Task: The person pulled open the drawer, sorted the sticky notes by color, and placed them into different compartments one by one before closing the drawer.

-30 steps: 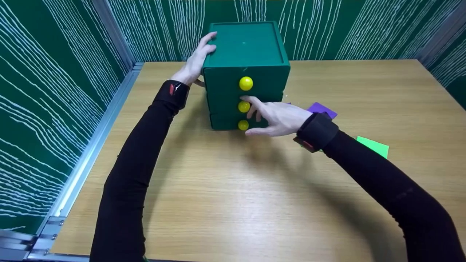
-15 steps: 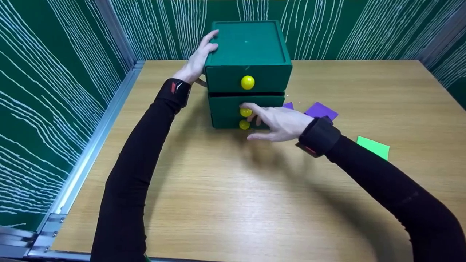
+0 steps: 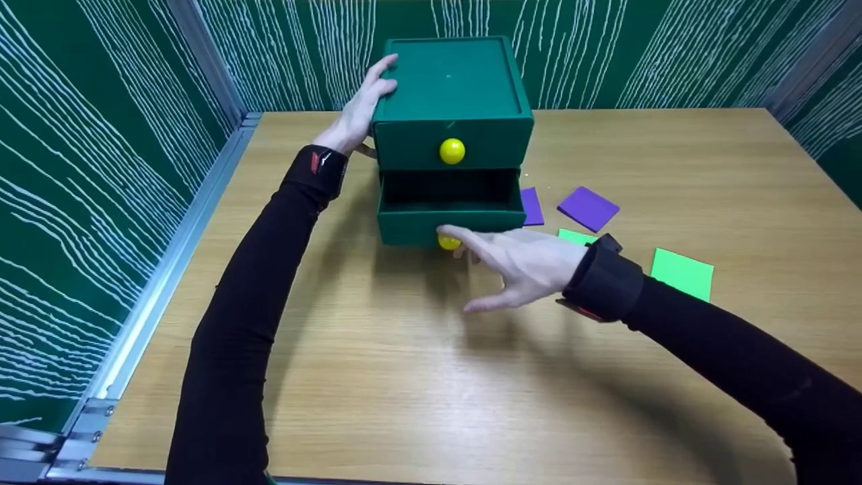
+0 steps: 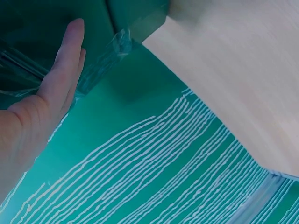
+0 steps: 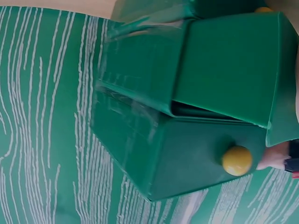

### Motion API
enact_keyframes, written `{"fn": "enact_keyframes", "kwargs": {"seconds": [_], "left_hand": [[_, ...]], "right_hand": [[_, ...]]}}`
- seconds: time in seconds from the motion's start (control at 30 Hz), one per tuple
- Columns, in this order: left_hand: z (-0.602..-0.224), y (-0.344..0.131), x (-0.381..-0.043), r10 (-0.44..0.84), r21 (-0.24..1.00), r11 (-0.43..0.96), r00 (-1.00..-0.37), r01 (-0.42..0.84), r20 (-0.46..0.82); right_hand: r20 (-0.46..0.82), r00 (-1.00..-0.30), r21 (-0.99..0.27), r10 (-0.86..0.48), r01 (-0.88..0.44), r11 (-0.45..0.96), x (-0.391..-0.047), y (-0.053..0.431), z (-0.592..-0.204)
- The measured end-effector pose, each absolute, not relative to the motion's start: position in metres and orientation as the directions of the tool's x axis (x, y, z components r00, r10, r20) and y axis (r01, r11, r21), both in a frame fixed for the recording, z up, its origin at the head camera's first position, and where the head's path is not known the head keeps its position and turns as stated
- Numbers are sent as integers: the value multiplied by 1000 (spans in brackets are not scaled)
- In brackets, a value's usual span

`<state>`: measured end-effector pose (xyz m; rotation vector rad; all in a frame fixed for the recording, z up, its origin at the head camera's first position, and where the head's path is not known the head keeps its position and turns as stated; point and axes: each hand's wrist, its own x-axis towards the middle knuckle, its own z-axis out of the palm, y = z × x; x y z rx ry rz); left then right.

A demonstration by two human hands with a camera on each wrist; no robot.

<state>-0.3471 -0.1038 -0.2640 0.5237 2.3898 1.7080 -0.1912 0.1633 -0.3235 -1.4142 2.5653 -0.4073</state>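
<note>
Green and boxy, the drawer cabinet stands on our wooden desk, its middle drawer jutting from the front while the top drawer, with a round yellow knob, sits closed above. Our left hand rests against the cabinet's left side, fingers straight, two tips at the top edge. Our right hand, in front of the cabinet, grips the middle knob with its fingers, the index lying across it and the thumb stretched away. Right of the cabinet we see two purple pieces and, farther from it, a light-green square; another light-green piece is partly hidden by our right wrist. Behind the cabinet rises a white-streaked green wall.
</note>
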Motion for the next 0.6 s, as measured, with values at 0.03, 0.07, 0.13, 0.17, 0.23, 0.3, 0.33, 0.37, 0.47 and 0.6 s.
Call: {"fn": "enact_keyframes", "kwargs": {"seconds": [0.03, 0.07, 0.13, 0.17, 0.23, 0.3, 0.33, 0.37, 0.47, 0.6], "left_hand": [[-264, -104, -346, 369, 938, 289, -926, 192, 76], [-264, -104, -346, 370, 938, 286, -926, 194, 78], [-264, -104, -346, 372, 939, 278, -924, 201, 88], [-264, -103, -346, 372, 940, 275, -924, 204, 91], [-264, -103, -346, 376, 942, 266, -922, 205, 95], [-264, -103, -347, 378, 945, 253, -920, 209, 102], [-264, -104, -347, 378, 946, 249, -920, 208, 103], [-264, -104, -347, 377, 946, 250, -920, 207, 101], [-264, -104, -347, 369, 947, 264, -926, 185, 78], [-264, -103, -347, 365, 946, 283, -930, 158, 46]], "right_hand": [[-31, -528, -317, -849, -800, 510, -188, 163, -323], [-28, -524, -308, -851, -806, 506, -185, 162, -322], [-26, -516, -296, -856, -814, 500, -180, 162, -321], [-24, -511, -290, -859, -819, 496, -177, 162, -321], [-20, -499, -274, -866, -831, 484, -173, 162, -320], [-10, -486, -266, -874, -841, 471, -170, 163, -321], [-3, -475, -266, -880, -848, 459, -169, 163, -323], [8, -463, -267, -886, -855, 444, -169, 164, -324], [53, -402, -264, -914, -889, 375, -167, 168, -335], [66, -319, -196, -946, -933, 301, -158, 177, -355]]}}
